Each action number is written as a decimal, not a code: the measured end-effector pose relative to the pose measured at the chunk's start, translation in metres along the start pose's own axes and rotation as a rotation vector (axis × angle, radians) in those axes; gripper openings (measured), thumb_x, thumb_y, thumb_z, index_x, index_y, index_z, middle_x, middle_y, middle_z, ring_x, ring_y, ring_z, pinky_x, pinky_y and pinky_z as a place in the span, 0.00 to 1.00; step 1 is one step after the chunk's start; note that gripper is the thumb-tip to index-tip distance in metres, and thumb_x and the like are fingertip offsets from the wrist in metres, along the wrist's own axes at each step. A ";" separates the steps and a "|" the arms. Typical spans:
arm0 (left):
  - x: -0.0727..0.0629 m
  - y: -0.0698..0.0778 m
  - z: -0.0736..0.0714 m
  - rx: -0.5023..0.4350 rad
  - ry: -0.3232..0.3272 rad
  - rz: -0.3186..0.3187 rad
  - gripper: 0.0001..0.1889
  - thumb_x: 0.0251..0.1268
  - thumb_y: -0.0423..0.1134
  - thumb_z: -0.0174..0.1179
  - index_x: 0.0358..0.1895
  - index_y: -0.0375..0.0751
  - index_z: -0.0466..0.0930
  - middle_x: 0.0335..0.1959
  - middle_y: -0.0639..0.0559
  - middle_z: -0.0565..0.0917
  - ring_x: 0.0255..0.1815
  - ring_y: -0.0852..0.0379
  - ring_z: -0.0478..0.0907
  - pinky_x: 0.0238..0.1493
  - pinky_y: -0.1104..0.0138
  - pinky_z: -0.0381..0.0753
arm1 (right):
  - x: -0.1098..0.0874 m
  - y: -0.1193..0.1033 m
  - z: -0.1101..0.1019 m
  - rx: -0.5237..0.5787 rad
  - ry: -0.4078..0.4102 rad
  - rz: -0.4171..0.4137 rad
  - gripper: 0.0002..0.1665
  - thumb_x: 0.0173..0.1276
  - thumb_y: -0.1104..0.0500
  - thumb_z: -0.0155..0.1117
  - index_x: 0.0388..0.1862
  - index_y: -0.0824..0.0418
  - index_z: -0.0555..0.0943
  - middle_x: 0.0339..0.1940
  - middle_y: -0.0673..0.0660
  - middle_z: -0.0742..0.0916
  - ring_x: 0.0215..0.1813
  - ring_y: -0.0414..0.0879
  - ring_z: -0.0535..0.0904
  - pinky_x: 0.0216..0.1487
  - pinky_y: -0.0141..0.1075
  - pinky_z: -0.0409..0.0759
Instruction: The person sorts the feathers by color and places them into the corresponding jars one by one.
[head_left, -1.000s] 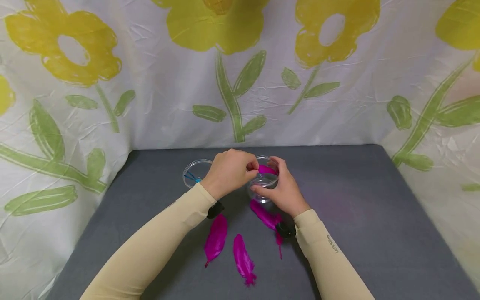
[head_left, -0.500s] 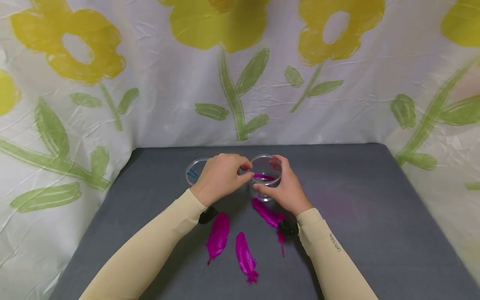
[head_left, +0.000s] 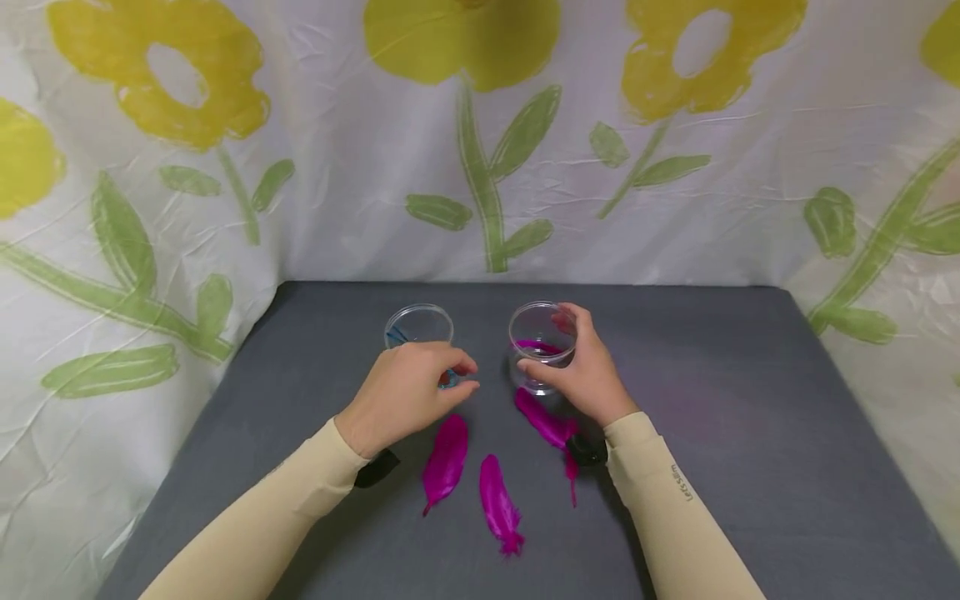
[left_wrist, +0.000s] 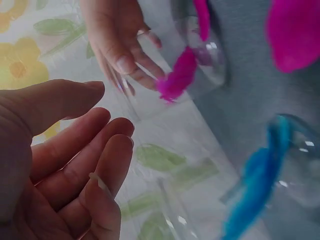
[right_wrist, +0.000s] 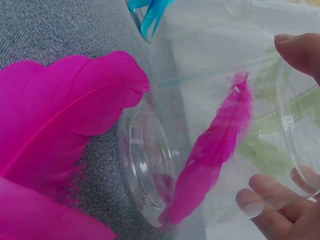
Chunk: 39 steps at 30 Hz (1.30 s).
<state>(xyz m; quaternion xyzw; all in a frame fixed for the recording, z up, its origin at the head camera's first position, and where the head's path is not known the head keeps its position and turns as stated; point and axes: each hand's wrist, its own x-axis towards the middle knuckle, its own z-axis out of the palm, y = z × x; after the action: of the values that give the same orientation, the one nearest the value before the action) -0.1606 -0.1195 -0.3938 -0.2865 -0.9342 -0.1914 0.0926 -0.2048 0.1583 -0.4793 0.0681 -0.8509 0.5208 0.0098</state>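
Clear jar (head_left: pixel 534 323), just right of centre: right hand (head_left: pixel 588 375) grips it; left hand (head_left: pixel 408 385) empty, loosely spread; slackened grip could tip it.

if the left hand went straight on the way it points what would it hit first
Likely the clear jar holding a magenta feather: the left hand points toward it in the head view. Depth is unclear, so the right hand gripping it could come first.

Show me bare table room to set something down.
The broadest patch of gray table lies between the right sleeve and the table's right edge; another, between the left sleeve and the left edge. The middle is crowded with the left hand, right hand, two clear containers and loose pink feathers.
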 end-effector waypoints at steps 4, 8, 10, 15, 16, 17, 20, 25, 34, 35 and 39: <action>-0.022 -0.006 0.002 0.007 -0.012 -0.033 0.07 0.66 0.46 0.77 0.44 0.55 0.93 0.36 0.65 0.91 0.33 0.66 0.83 0.32 0.71 0.81 | 0.000 0.000 -0.003 -0.007 0.009 0.005 0.68 0.57 0.32 0.85 0.86 0.47 0.55 0.82 0.54 0.74 0.84 0.51 0.69 0.79 0.60 0.72; -0.045 -0.011 0.009 -0.010 -0.038 -0.064 0.09 0.64 0.46 0.78 0.45 0.53 0.93 0.38 0.62 0.92 0.34 0.65 0.84 0.34 0.71 0.82 | 0.001 0.001 -0.007 -0.010 0.017 -0.002 0.67 0.57 0.32 0.85 0.86 0.46 0.55 0.81 0.54 0.75 0.84 0.51 0.69 0.78 0.60 0.72; -0.056 -0.014 0.014 -0.012 -0.042 -0.068 0.08 0.64 0.45 0.78 0.44 0.53 0.93 0.37 0.61 0.92 0.34 0.65 0.84 0.34 0.71 0.82 | 0.001 0.001 -0.009 -0.008 0.022 -0.005 0.67 0.57 0.33 0.85 0.86 0.46 0.55 0.81 0.53 0.75 0.83 0.52 0.69 0.78 0.59 0.72; -0.078 -0.018 0.025 -0.004 -0.029 -0.065 0.05 0.62 0.44 0.79 0.38 0.56 0.92 0.29 0.69 0.86 0.30 0.70 0.80 0.32 0.73 0.79 | 0.002 0.003 -0.012 -0.015 0.031 -0.008 0.68 0.58 0.34 0.85 0.86 0.47 0.54 0.82 0.54 0.75 0.83 0.52 0.69 0.79 0.59 0.72; -0.082 -0.019 0.027 -0.005 -0.028 -0.064 0.05 0.62 0.44 0.79 0.38 0.57 0.92 0.28 0.71 0.84 0.29 0.71 0.78 0.31 0.74 0.78 | 0.002 0.003 -0.012 -0.020 0.033 -0.009 0.68 0.58 0.34 0.85 0.86 0.47 0.54 0.82 0.55 0.75 0.83 0.53 0.69 0.79 0.59 0.72; -0.086 -0.018 0.028 -0.007 -0.029 -0.064 0.05 0.62 0.44 0.79 0.37 0.57 0.91 0.27 0.72 0.81 0.28 0.72 0.76 0.30 0.75 0.76 | 0.003 0.003 -0.012 -0.023 0.034 -0.009 0.68 0.58 0.34 0.85 0.86 0.47 0.54 0.81 0.55 0.75 0.83 0.53 0.69 0.79 0.59 0.72; -0.095 -0.016 0.033 -0.011 -0.044 -0.053 0.06 0.62 0.46 0.79 0.36 0.58 0.90 0.24 0.73 0.77 0.26 0.74 0.70 0.28 0.76 0.72 | 0.003 0.003 -0.012 -0.030 0.035 -0.016 0.68 0.59 0.34 0.85 0.87 0.49 0.54 0.81 0.57 0.75 0.84 0.54 0.69 0.80 0.60 0.71; -0.105 -0.009 0.041 -0.019 -0.105 -0.048 0.06 0.62 0.47 0.79 0.37 0.57 0.91 0.24 0.68 0.79 0.26 0.75 0.68 0.27 0.75 0.73 | 0.002 0.002 -0.008 -0.027 0.022 0.001 0.68 0.58 0.33 0.85 0.87 0.47 0.54 0.82 0.55 0.74 0.84 0.53 0.69 0.79 0.60 0.72; -0.116 -0.005 0.046 -0.021 -0.176 -0.075 0.07 0.62 0.48 0.79 0.37 0.55 0.90 0.22 0.67 0.77 0.23 0.75 0.66 0.25 0.75 0.70 | 0.001 0.000 0.001 -0.026 -0.001 -0.005 0.68 0.58 0.32 0.84 0.87 0.47 0.54 0.82 0.54 0.74 0.84 0.53 0.68 0.80 0.60 0.71; -0.117 -0.005 0.046 -0.023 -0.179 -0.074 0.08 0.62 0.48 0.79 0.37 0.55 0.90 0.22 0.67 0.77 0.23 0.75 0.66 0.25 0.75 0.70 | 0.001 0.000 0.002 -0.027 -0.002 -0.004 0.67 0.58 0.33 0.84 0.87 0.47 0.55 0.82 0.54 0.74 0.84 0.52 0.68 0.80 0.60 0.71; -0.119 -0.003 0.048 -0.037 -0.186 -0.076 0.09 0.62 0.48 0.80 0.36 0.54 0.89 0.21 0.68 0.76 0.22 0.75 0.66 0.24 0.74 0.69 | 0.001 0.000 0.002 -0.028 -0.004 -0.003 0.67 0.58 0.33 0.84 0.86 0.47 0.54 0.82 0.54 0.74 0.84 0.52 0.69 0.80 0.60 0.71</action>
<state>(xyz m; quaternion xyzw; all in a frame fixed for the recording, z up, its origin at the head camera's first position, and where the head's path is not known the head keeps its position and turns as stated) -0.0681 -0.1617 -0.4720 -0.2691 -0.9453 -0.1844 -0.0068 -0.2053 0.1567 -0.4800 0.0705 -0.8579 0.5088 0.0098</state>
